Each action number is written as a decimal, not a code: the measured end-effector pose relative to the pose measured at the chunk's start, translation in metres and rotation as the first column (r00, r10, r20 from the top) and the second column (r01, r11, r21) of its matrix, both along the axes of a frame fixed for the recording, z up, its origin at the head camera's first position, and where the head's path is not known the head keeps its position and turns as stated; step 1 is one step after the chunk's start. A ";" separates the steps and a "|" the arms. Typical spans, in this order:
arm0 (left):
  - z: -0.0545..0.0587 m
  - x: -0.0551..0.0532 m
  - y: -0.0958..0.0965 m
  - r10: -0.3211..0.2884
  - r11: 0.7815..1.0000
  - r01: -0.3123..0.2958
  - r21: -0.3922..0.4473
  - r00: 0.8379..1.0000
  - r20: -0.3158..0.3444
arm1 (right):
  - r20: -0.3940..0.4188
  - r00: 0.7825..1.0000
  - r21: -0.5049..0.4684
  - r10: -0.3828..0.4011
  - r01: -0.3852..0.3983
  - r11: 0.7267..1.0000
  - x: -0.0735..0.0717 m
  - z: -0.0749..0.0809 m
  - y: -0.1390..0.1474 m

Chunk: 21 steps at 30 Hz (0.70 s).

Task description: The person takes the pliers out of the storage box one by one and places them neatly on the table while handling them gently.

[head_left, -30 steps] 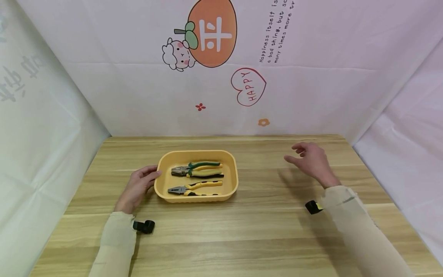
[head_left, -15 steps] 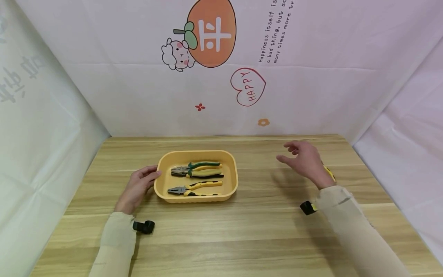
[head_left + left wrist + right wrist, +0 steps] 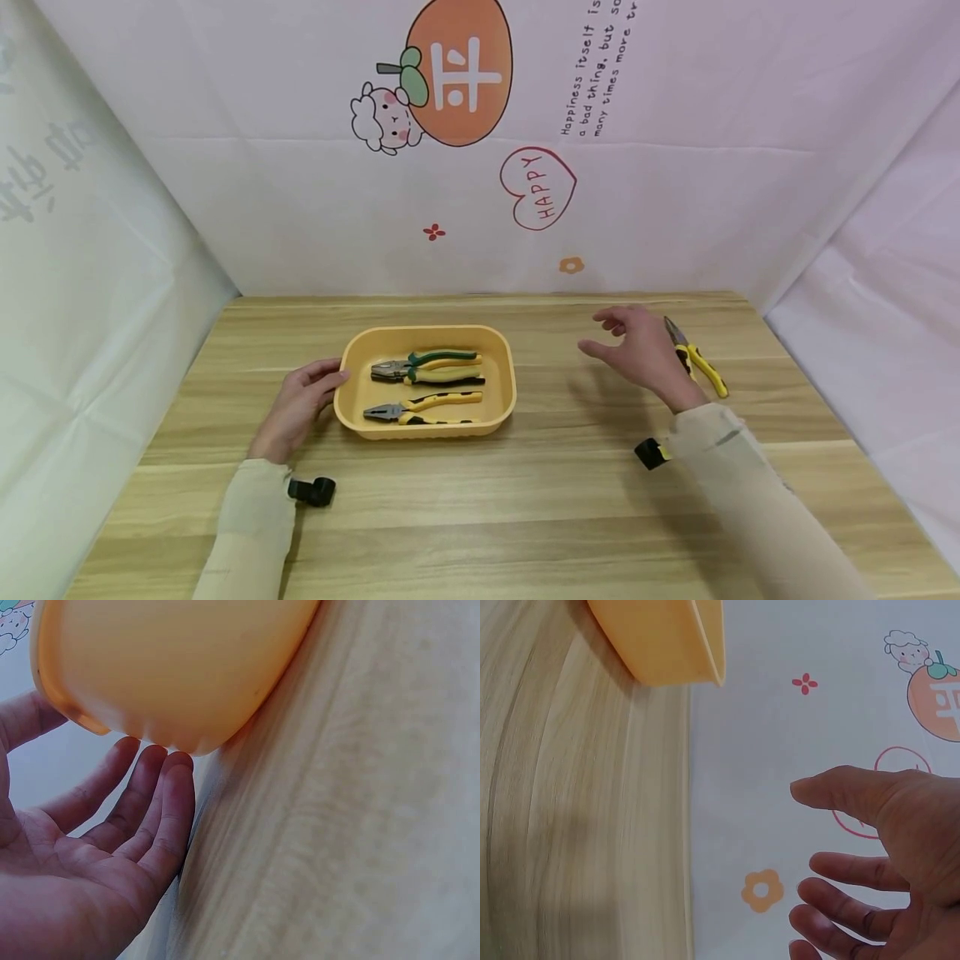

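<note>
A shallow yellow plastic bin sits on the table, left of middle. My left hand holds its left end, thumb over the rim and fingertips against the outer wall. Two pairs of pliers lie inside: one with green-and-yellow handles at the back, another with yellow-and-black handles in front. My right hand hovers over the right side, thumb and fingers spread with nothing between them. Just behind it lie long-nose pliers with yellow-and-black handles, partly hidden by that hand.
The wood-grain table ends at a white printed cloth at the back. More cloth hangs along both sides. A small black camera is strapped at the right wrist, another at the left.
My right hand has moved left, toward the bin, uncovering the long-nose pliers on the table behind it. The left hand, the bin and the pliers in it have stayed put.
</note>
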<state>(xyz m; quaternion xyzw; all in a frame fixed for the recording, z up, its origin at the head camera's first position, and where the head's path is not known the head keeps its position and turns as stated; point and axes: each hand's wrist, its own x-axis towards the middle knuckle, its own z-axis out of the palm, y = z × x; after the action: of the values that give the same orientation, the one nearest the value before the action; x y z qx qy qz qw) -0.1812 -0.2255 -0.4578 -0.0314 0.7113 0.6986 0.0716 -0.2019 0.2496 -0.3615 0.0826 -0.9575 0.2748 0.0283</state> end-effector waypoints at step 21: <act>0.003 0.002 0.000 -0.005 1.000 0.005 0.002 1.000 -0.006 | -0.036 0.998 -0.016 0.048 -0.049 0.999 0.000 0.000 -0.034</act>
<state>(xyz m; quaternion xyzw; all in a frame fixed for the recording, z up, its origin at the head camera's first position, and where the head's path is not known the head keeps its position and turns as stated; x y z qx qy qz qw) -0.1794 -0.2253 -0.4550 -0.0275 0.7108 0.6993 0.0713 -0.2022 0.2156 -0.3616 0.1104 -0.9523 0.2817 0.0391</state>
